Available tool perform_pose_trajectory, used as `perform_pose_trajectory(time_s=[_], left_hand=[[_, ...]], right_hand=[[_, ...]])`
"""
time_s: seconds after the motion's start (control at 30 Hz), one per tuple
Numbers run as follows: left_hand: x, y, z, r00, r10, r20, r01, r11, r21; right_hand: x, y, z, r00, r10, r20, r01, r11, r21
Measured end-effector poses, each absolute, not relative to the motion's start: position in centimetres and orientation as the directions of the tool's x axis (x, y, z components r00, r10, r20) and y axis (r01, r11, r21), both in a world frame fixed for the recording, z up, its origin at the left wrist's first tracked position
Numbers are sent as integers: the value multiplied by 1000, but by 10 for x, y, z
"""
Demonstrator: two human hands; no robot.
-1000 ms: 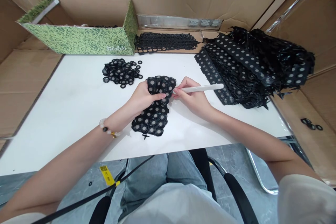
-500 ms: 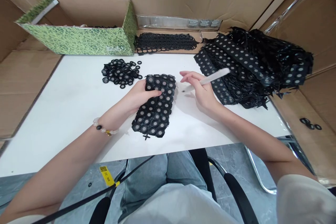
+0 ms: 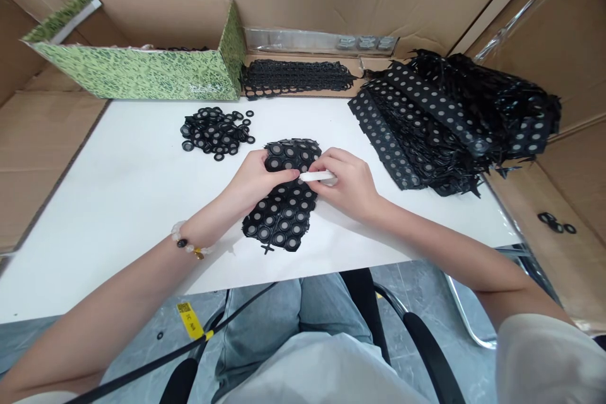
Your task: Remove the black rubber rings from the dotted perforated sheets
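Observation:
A black sheet of round rings with grey centres (image 3: 283,208) lies on the white table (image 3: 137,202) in front of me. My left hand (image 3: 255,180) grips its upper part, fingers curled over the folded top edge. My right hand (image 3: 348,183) is closed round a white stick (image 3: 316,175), whose tip rests against the sheet just beside my left fingertips. Both hands meet at the sheet's upper right. A small pile of loose black rings (image 3: 215,132) lies on the table to the upper left of my hands.
A big stack of the same black sheets (image 3: 454,120) fills the table's right side. A green patterned box (image 3: 142,69) stands at the back left, a black strip of empty ring frames (image 3: 296,76) behind. Cardboard walls surround the table. Some rings (image 3: 556,224) lie off to the right.
My right hand, lifted away to the right with the stick half a second ago, has come back to the sheet. The sheet's top edge is folded up again under my left fingers.

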State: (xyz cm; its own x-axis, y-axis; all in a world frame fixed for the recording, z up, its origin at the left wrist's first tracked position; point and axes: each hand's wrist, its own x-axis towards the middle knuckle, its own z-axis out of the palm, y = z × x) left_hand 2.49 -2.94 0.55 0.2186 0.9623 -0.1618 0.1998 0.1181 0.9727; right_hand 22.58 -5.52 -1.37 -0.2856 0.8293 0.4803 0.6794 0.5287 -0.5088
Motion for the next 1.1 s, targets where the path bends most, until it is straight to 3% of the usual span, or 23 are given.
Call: perform_pose_trajectory(time_s=[0.33, 0.63, 0.87, 1.1], left_hand=[[31, -35, 3, 187, 972, -143, 174, 111, 978], [26, -28, -1, 194, 968, -161, 119, 140, 983], [23, -25, -1, 193, 961, -200, 100, 184, 978], [24, -25, 6, 186, 960, -210, 125, 188, 974]], right_hand=[[225, -50, -10, -172, 965, 200, 643, 264, -719], [231, -44, -5, -141, 959, 244, 533, 281, -798], [280, -3, -2, 66, 909, 411, 681, 259, -684], [290, 6, -9, -69, 905, 419, 722, 335, -605]])
